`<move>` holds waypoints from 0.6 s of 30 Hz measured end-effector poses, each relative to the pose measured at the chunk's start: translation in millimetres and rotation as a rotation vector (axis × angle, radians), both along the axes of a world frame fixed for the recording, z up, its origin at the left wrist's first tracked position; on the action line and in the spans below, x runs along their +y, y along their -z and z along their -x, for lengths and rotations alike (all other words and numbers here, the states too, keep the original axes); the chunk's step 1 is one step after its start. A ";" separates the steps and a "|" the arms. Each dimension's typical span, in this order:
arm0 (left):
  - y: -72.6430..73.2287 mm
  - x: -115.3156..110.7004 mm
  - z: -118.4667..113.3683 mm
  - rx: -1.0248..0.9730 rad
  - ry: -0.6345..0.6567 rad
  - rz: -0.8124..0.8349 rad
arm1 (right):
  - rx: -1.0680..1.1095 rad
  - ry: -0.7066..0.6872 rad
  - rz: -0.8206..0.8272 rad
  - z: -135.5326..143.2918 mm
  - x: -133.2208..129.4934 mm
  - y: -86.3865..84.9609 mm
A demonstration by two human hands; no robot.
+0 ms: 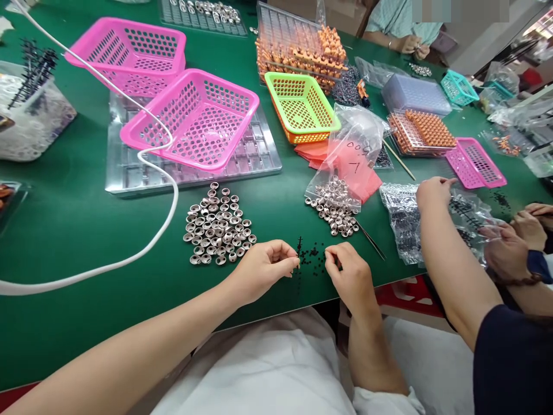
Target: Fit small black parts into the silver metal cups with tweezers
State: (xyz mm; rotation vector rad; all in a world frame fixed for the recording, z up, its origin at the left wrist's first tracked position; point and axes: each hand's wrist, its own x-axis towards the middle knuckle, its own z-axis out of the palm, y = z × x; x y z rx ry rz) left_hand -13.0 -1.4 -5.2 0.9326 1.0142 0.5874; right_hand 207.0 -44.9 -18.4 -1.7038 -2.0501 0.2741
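My left hand [268, 266] is closed in a pinch around a thin black plastic sprue [299, 246] that stands upright at its fingertips. Just right of it, small black pieces [314, 252] lie scattered on the green table. Beyond these, my right hand [349, 270] has its thumb and fingertips pressed together; whatever they hold, if anything, is too small to make out. Left of my left hand spreads a group of silvery metal cups [219, 226]. More metal cups [339, 216] spill from a clear plastic bag [345, 167] beyond my right hand, near dark tweezers [370, 239].
Pink baskets [129, 128] rest at the left on a clear tray [268, 151], crossed by a white cable [176, 193]. A green basket [280, 109] stands at the back. Close on my right, a co-worker's arm [453, 259] reaches over bagged black parts [401, 225].
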 end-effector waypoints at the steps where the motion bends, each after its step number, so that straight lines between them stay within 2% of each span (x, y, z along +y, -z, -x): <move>1: 0.5 -0.3 0.0 -0.004 0.001 0.002 | -0.023 -0.010 -0.001 0.2 0.3 1.0; 6: 4.2 -1.2 1.2 -0.012 0.001 0.011 | -0.074 -0.011 -0.029 -0.3 1.1 5.5; 11: 4.2 -0.8 1.8 -0.046 0.000 0.007 | 0.121 0.051 -0.085 3.8 -5.2 -0.3; 18: 0.7 -0.7 2.2 -0.112 0.018 -0.006 | 0.585 0.004 0.268 30.2 -12.4 -19.8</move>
